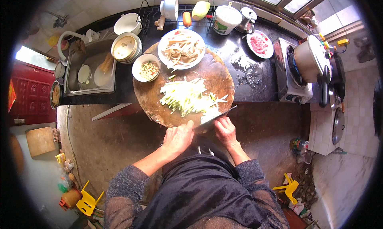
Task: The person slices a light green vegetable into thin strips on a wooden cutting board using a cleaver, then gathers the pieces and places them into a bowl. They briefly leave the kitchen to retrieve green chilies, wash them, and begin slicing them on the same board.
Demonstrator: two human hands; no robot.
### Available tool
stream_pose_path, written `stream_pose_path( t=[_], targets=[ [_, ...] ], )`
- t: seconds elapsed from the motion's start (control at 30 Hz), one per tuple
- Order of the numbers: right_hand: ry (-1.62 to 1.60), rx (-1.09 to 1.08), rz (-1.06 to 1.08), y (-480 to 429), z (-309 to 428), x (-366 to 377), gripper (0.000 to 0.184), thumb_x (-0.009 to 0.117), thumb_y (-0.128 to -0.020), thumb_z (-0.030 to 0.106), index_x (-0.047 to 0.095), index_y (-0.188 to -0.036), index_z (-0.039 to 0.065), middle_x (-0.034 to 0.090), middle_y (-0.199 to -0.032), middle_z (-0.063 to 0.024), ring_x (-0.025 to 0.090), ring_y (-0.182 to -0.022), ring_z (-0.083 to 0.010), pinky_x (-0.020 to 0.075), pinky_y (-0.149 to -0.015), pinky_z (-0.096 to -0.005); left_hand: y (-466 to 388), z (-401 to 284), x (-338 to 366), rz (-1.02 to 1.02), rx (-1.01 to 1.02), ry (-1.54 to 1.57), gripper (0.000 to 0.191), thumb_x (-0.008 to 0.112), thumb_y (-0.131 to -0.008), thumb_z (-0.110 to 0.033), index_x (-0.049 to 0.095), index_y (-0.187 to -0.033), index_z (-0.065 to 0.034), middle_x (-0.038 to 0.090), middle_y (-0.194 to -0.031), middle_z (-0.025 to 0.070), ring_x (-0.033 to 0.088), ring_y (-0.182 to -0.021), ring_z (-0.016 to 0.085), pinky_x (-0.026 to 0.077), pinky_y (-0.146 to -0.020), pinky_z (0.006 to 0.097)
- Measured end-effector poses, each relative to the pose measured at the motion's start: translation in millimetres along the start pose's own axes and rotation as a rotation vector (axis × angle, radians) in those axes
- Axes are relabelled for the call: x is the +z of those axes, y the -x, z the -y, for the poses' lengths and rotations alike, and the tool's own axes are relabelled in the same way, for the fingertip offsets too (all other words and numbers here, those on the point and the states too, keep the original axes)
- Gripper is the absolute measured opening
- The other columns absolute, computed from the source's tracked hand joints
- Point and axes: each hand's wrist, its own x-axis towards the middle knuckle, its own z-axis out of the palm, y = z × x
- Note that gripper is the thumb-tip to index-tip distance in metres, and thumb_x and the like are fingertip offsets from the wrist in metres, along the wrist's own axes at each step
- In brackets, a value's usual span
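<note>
A kitchen knife [225, 112] lies slantwise at the near right rim of a round wooden chopping board [143, 100], its thin blade seen nearly edge-on. My left hand [179, 138] is closed at the blade's left end, apparently around the handle, which is hidden. Under the blade's right part, my right hand [225, 130] has curled fingers touching it; whether they grip it is unclear. Pale green vegetable strips [185, 95] are heaped mid-board, some against the blade. Behind them are a plate of broad pale strips [182, 49] and a bowl of small chopped pieces [148, 69].
On the right, a lidded pot [309, 59] stands over a blue flame on a gas stove [294, 92]. A plate of red meat pieces [259, 44] sits nearby. Stacked bowls [126, 47] stand beside the sink [68, 89]. Water wets the black counter [249, 71].
</note>
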Motion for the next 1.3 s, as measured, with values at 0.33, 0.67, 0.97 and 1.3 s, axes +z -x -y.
stream_pose_path(
  t=[0.33,0.67,0.97,1.3],
  targets=[
    [0.006,-0.033,-0.008,3,-3,3,0.018,0.068,-0.071,-0.004,0.062,-0.086,0.004,0.059,-0.084,-0.0101,0.061,-0.080,-0.0299,0.0536,-0.071,-0.0390,0,1,-11,0.016,0.017,0.022,0.021,0.064,-0.093,-0.021,0.053,-0.098,-0.0050,0.071,-0.084,0.0196,0.070,-0.079,0.041,0.055,-0.064,0.0539],
    [0.013,0.012,0.022,11,-2,6,0.017,0.069,-0.071,-0.002,0.062,-0.085,0.004,0.058,-0.084,-0.0117,0.060,-0.078,-0.0314,0.0520,-0.070,-0.0405,4,2,-6,0.030,-0.015,0.053,0.022,0.065,-0.092,-0.021,0.052,-0.099,-0.0053,0.071,-0.084,0.0197,0.070,-0.080,0.041,0.054,-0.064,0.0533],
    [-0.010,-0.007,-0.028,0,5,-3,0.020,0.070,-0.072,-0.003,0.064,-0.090,0.003,0.062,-0.088,-0.0123,0.063,-0.084,-0.0315,0.0540,-0.074,-0.0400,4,6,-1,0.057,-0.044,0.116,0.022,0.061,-0.095,-0.023,0.055,-0.100,-0.0029,0.071,-0.083,0.0235,0.070,-0.079,0.045,0.055,-0.068,0.0566],
    [-0.126,0.114,-0.092,-12,8,-20,0.015,0.066,-0.077,-0.004,0.064,-0.090,0.003,0.067,-0.093,-0.0124,0.065,-0.086,-0.0310,0.0546,-0.077,-0.0391,9,31,-17,-0.129,-0.269,0.114,0.025,0.064,-0.094,-0.028,0.058,-0.098,-0.0041,0.071,-0.085,0.0229,0.070,-0.084,0.044,0.053,-0.069,0.0547]
  ],
)
